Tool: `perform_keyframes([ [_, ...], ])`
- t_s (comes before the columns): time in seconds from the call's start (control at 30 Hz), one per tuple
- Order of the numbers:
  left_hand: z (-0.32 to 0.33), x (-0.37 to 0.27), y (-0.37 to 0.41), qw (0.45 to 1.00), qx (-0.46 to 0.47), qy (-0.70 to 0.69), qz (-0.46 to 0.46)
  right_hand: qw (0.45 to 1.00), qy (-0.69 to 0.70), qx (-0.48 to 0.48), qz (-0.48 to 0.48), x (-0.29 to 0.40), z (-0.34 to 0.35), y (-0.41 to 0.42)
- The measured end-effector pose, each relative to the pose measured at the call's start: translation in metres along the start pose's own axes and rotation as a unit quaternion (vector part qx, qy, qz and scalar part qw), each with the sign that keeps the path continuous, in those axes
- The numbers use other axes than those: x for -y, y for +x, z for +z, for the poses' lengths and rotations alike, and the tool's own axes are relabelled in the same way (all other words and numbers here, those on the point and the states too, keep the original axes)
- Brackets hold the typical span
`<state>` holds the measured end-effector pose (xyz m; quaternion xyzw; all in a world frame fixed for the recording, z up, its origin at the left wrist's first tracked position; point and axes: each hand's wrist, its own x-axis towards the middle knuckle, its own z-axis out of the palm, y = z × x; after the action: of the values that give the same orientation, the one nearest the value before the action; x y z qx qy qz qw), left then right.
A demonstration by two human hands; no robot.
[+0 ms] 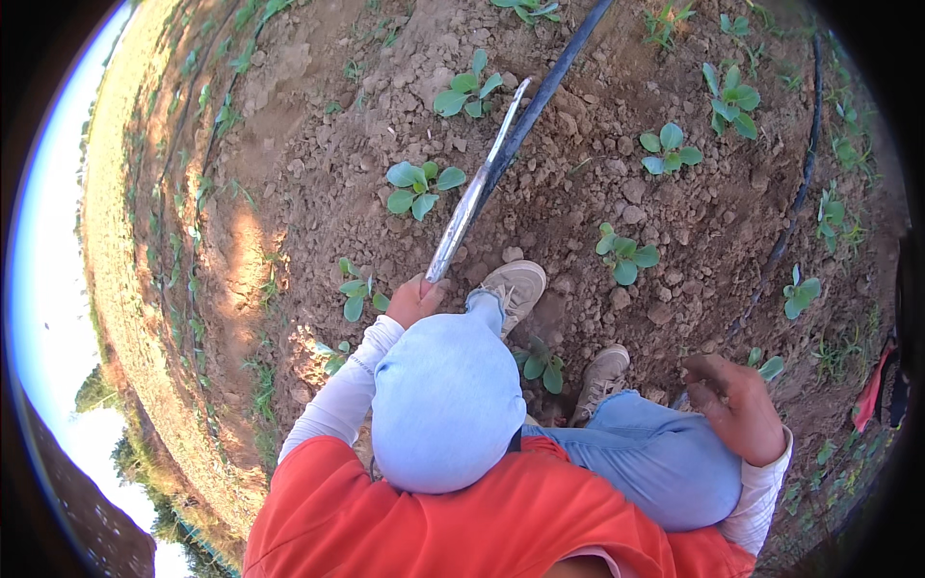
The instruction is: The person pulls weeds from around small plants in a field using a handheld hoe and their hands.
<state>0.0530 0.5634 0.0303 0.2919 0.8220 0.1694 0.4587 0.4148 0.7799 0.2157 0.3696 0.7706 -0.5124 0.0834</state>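
Observation:
My left hand (417, 300) grips the lower end of a long, shiny metal rod or tube (462, 217), which points up and away over the soil; its far end narrows to a bent tip. The rod lies along a black drip irrigation hose (538, 94) and partly overlaps it. At the right, my right hand (738, 408) hangs beside my bent knee with curled, parted fingers, and nothing plain to see in it. A small leafy seedling (770, 367) grows just beyond that hand. Another seedling (354, 290) stands left of my left hand.
Cloddy brown soil surrounds my shoes (517, 289). Broad-leaved seedlings stand in rows, among them one ahead-left (420, 188) and one ahead-right (626, 254). A seedling (540, 363) grows between my feet. A second black hose (813, 130) curves along the right; a red cloth-like thing (873, 390) lies at the far right.

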Motion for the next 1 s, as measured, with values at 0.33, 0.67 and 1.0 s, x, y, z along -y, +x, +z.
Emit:
perform_keyframes([
  [0.33,0.004,0.02,-0.015,0.994,-0.025,0.091,-0.048,1.0,0.008,-0.01,0.019,0.0,0.001,-0.011],
  [0.67,0.005,0.114,-0.031,0.978,-0.013,0.19,-0.087,1.0,0.006,-0.004,0.003,0.002,0.001,-0.015],
  [1.0,0.028,0.157,-0.071,0.988,-0.017,0.113,-0.104,1.0,0.003,0.018,-0.021,0.003,0.002,-0.009],
])
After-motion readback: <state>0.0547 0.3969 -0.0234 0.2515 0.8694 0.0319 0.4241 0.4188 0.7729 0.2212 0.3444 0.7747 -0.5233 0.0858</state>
